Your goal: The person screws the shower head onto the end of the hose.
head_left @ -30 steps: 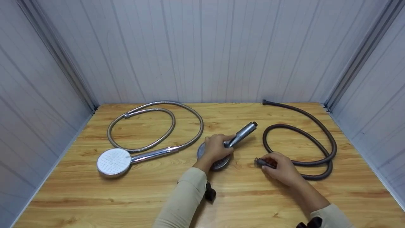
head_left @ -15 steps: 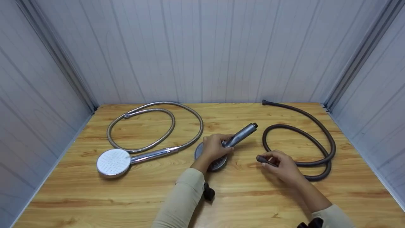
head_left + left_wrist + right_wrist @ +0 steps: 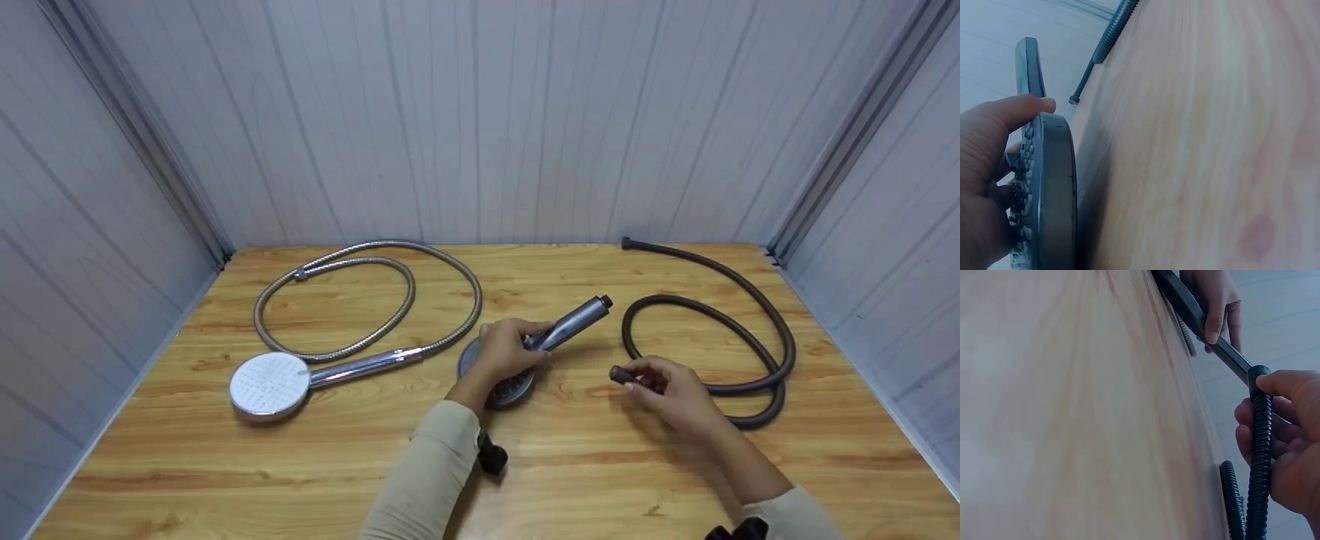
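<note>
My left hand (image 3: 501, 355) grips a dark grey shower head (image 3: 576, 322) at its neck, the handle slanting up to the right with a black threaded end. In the left wrist view the nozzle face of the shower head (image 3: 1057, 185) is turned toward the palm, its rim close over the table. My right hand (image 3: 679, 397) pinches the end of a dark ribbed shower hose (image 3: 772, 315) between thumb and fingers. That hose's collar (image 3: 1256, 377) overlaps the handle's end in the right wrist view, while in the head view a gap lies between them.
At left lies a chrome shower head (image 3: 270, 384) with a white face, joined to a looped silver hose (image 3: 474, 289). The dark hose's far fitting (image 3: 627, 243) lies near the table's back edge. Pale panel walls (image 3: 510, 120) enclose the wooden table (image 3: 570, 487) on three sides.
The left hand and grey shower head have shifted slightly left, and the handle has dipped a little. My right hand has tilted the hose end upward and moved it slightly right.
</note>
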Available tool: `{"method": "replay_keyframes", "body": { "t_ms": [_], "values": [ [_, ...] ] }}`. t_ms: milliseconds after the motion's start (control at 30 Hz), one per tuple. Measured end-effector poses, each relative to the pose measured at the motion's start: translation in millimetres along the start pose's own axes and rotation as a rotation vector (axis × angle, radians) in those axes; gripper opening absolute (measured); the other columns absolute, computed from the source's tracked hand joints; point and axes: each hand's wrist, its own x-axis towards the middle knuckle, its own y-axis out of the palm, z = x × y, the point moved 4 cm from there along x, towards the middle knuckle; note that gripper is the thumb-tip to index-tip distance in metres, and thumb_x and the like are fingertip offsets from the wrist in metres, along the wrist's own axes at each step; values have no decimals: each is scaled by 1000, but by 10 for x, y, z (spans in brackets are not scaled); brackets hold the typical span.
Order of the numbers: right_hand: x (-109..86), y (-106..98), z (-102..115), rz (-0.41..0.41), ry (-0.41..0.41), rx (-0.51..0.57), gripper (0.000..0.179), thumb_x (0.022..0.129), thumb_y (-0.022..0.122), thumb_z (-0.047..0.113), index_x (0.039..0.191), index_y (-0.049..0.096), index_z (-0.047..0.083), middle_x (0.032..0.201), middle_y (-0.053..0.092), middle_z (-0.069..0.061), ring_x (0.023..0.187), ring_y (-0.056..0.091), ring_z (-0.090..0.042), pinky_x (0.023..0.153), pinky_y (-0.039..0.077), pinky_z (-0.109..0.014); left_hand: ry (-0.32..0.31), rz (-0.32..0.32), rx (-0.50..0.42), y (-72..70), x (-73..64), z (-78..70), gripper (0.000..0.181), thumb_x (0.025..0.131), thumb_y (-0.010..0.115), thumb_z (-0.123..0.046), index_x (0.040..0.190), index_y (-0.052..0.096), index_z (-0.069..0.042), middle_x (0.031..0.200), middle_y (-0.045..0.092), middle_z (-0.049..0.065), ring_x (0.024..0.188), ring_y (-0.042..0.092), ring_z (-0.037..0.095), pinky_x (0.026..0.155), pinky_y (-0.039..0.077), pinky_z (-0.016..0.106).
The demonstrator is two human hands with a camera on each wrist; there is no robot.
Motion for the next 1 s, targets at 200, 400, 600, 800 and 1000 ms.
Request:
{"method": "replay_keyframes", "body": {
  "t_ms": [200, 400, 600, 800, 1000],
  "values": [
    [-1, -41, 25, -6, -13, 50, 26, 90, 70, 13, 115, 66, 3, 106, 66, -11, 88, 60, -19, 73, 49, -25, 14, 10, -17, -33, -31, 17, 46, 78, 83, -26, 121, 70, -30, 113, 70, -9, 86, 60, 8, 78, 28, 34],
    [11, -103, 56, -23, -4, 65, 27, 90, 71, 14, 114, 66, 2, 104, 65, -12, 86, 59, -18, 70, 49, -25, 26, 25, -56, -73, -64, 34, 45, 77, 83, -23, 120, 71, -29, 113, 70, -8, 94, 62, 10, 84, 30, 38],
    [19, -162, 75, -45, 13, 51, 31, 90, 71, 19, 117, 66, 3, 102, 63, -11, 83, 57, -18, 68, 48, -25, 40, 39, -54, -108, -100, 14, 45, 76, 82, -21, 119, 71, -28, 110, 70, -5, 93, 61, 9, 85, 39, 33],
    [20, -180, 93, -57, 11, 34, 31, 90, 71, 18, 116, 66, 2, 105, 63, -12, 85, 58, -18, 69, 49, -25, 73, 46, -77, -145, -121, -13, 46, 76, 80, -14, 119, 71, -25, 109, 71, -3, 89, 60, 8, 80, 47, 28],
    [6, -188, 129, -64, 13, 29, 31, 90, 71, 19, 116, 67, 4, 106, 62, -12, 82, 56, -17, 66, 49, -25, 113, 41, -48, -195, -143, -37, 45, 75, 81, -15, 119, 72, -24, 107, 72, -4, 89, 62, 6, 85, 35, 32]
  ]
}}
